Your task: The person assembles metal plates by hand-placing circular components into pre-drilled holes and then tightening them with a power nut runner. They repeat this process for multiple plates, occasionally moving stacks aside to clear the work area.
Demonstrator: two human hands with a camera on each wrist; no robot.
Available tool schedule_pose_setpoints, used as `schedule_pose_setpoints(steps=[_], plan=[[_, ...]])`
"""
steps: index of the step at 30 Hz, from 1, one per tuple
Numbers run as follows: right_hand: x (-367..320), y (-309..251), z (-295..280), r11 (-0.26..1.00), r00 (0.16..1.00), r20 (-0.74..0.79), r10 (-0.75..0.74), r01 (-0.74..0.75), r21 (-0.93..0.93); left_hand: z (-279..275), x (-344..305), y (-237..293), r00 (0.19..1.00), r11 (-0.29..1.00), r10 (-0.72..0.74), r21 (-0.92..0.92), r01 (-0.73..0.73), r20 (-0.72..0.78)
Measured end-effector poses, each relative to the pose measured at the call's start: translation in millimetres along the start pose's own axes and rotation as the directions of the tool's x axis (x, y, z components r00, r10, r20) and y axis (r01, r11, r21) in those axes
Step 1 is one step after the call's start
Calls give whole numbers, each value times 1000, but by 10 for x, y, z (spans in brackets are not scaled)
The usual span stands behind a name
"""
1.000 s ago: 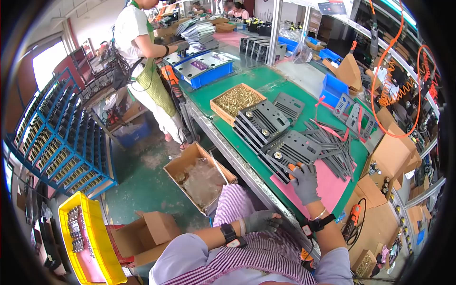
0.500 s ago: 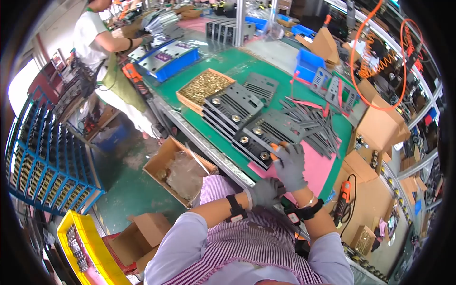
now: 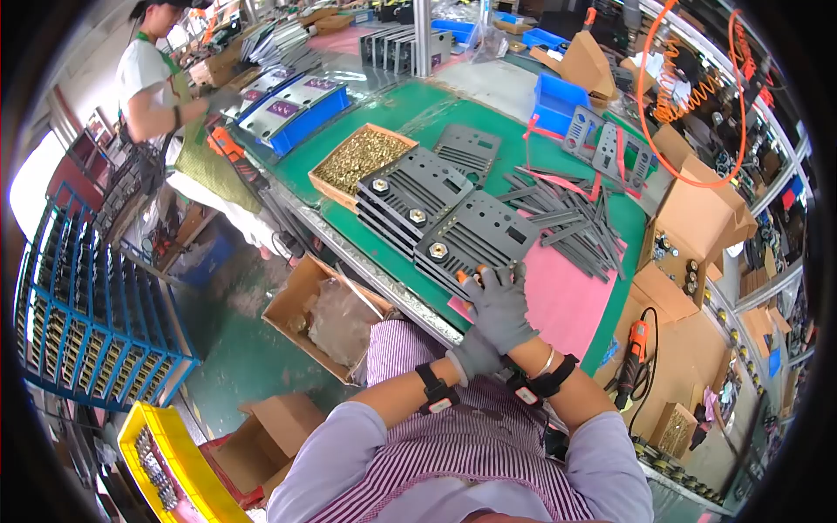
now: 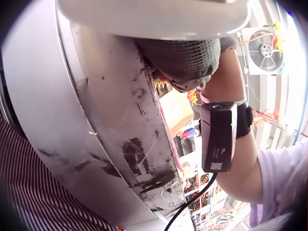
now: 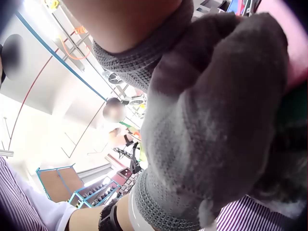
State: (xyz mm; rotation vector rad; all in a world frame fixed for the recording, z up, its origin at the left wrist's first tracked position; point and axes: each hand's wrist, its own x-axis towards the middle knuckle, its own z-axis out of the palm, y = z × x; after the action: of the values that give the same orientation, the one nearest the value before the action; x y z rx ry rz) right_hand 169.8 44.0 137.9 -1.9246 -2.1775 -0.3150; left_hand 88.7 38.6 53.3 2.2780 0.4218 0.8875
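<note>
In the head view my grey-gloved right hand (image 3: 504,309) lies over the near right corner of a dark grey slotted plate (image 3: 475,231), bare fingertips touching it. What lies under those fingers is covered. My gloved left hand (image 3: 476,356) is crossed below it, up against the right wrist; its fingers are hidden there. The right wrist view shows the same left hand (image 5: 211,120) large and rounded. A brass nut (image 3: 438,251) stands on the slotted plate. To its left, a stack of similar plates (image 3: 408,185) carries two more nuts.
An open box of brass parts (image 3: 364,157) sits behind the stack. Loose grey strips (image 3: 571,222) lie near a pink sheet (image 3: 567,296) on the green tabletop (image 3: 408,106). A cardboard box (image 3: 323,318) stands left of the table edge. Another person (image 3: 153,105) works beyond.
My left hand has moved from my lap up to the right wrist. The right hand has shifted left along the plate's near edge. The view has swung, and the plates sit further left.
</note>
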Motion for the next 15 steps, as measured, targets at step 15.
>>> schedule_pose_setpoints(steps=[15], plan=[[-1755,3159,-640,718,718,-107,688,-695,-45,-1442,1426,499,829,931,94,247,-269,552]])
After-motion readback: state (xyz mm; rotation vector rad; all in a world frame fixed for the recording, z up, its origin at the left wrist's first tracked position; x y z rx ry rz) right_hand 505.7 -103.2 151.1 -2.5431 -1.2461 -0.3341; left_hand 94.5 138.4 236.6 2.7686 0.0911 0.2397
